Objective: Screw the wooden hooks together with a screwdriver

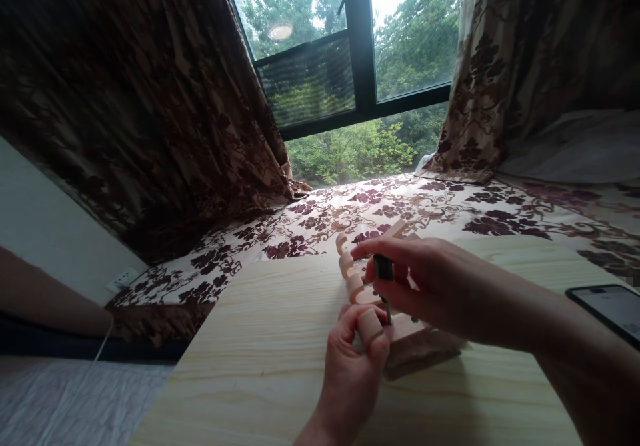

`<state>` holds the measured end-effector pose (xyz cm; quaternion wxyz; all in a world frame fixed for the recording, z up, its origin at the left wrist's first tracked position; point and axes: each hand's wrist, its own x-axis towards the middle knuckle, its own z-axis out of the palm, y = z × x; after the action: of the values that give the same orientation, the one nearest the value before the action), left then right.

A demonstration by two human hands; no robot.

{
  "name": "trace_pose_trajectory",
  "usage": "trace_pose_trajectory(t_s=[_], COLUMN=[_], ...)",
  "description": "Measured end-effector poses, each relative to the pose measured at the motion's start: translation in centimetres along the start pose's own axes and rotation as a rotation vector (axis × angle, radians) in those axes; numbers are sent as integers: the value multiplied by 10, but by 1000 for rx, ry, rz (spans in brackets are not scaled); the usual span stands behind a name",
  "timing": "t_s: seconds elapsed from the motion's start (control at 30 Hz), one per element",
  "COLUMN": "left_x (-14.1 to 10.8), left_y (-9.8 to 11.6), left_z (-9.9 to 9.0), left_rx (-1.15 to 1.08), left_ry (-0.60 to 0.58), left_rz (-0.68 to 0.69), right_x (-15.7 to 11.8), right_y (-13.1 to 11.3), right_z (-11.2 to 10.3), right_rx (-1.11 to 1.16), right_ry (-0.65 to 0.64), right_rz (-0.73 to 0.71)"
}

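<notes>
My right hand (pixel 430 283) is closed round the dark handle of a short screwdriver (pixel 383 269). Its metal shaft points down at the near left edge of a wooden assembly (pixel 407 333). My left hand (pixel 355 359) pinches a small curved wooden piece (pixel 370 325) against that same edge, close to the screwdriver's tip. Beyond it, several similar C-shaped wooden pieces (pixel 345 264) stand in a row along the left side. Dark screw heads or holes show on the assembly's top. My right hand hides much of the assembly, and the tip's exact contact cannot be made out.
A pale wooden board (pixel 260 326) lies under the work. On the right, a phone (pixel 607 309) is partly behind my forearm. Behind the board spreads a floral cloth (pixel 325 223) up to a window (pixel 367 53), with patterned curtains (pixel 200 99) beside it.
</notes>
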<state>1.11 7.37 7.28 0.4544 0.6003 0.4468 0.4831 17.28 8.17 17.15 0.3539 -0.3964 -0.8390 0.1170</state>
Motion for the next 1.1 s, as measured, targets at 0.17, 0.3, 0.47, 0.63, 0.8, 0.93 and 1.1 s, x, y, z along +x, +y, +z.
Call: trace_pose_trajectory(t_s=[0.17, 0.3, 0.47, 0.63, 0.8, 0.93, 1.1], left_x=[1, 0, 0, 0, -1, -1, 0], left_y=[1, -1, 0, 0, -1, -2, -2], left_z=[1, 1, 0, 0, 0, 0, -1], left_rx=[1, -5, -4, 3, -7, 1, 5], left_ry=[2, 0, -2, 3, -1, -8, -11], left_rz=[1, -1, 8, 11, 7, 8, 12], right_x=[1, 0, -3, -1, -2, 0, 4], right_y=[0, 0, 0, 3, 0, -1, 2], right_z=[0, -3, -3, -1, -4, -5, -2], right_rx=[-23, 12, 108, 85, 142, 132, 112], right_ry=[-30, -18, -53, -31, -75, -83, -45], right_rz=[24, 32, 4, 31, 41, 60, 62])
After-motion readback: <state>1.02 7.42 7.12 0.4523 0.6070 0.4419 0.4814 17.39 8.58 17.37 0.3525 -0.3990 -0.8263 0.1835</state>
